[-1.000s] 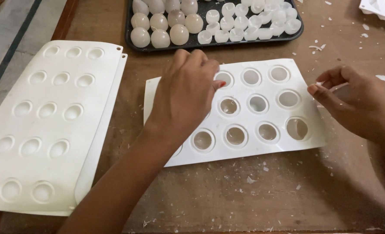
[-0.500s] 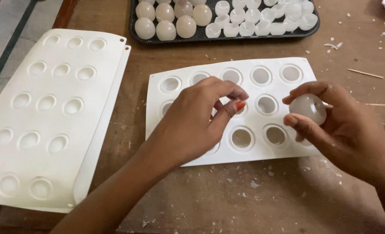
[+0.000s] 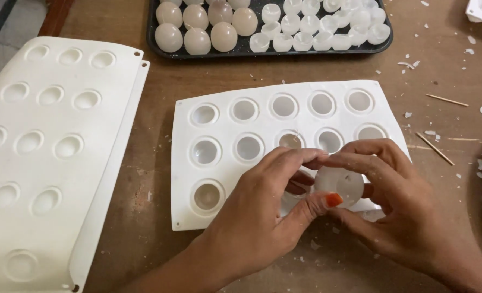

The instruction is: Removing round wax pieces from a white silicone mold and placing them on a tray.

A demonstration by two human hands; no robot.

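Held piece: a pale, translucent half-shell (image 3: pixel 339 184), rounded, smooth and milky, with a small dimple on its face; it is pinched between both hands just above the lower right part of the white mould.
Right hand (image 3: pixel 398 206): curls around the shell from the right, fingers over its top and thumb under it, closed on the piece.
Left hand (image 3: pixel 262 211): meets it from the left, fingertips touching the shell's upper edge, the thumb with an orange nail pressed against its lower rim; it too grips the shell.
Step in hand: by the look of it, a cast shell freshly out of a cavity is being cleaned or trimmed at its rim with the fingers.
Next move calls for: a light, even touch around the edge, since the wall looks thin and could crack under a hard pinch.
White mould (image 3: pixel 224 217): a flexible sheet with three rows of round cavities, lying flat on the wooden table (image 3: pixel 154 163); several cavities look hollow, some show a glassy lining.
Second mould (image 3: pixel 116 135): a larger white sheet on the left, turned cavity bumps up.
Dark tray (image 3: pixel 385 40): at the top, holding beige closed balls on the left and small white half-shells on the right.
Scraps: white flakes and thin wooden sticks (image 3: pixel 433 148) scattered on the table to the right.
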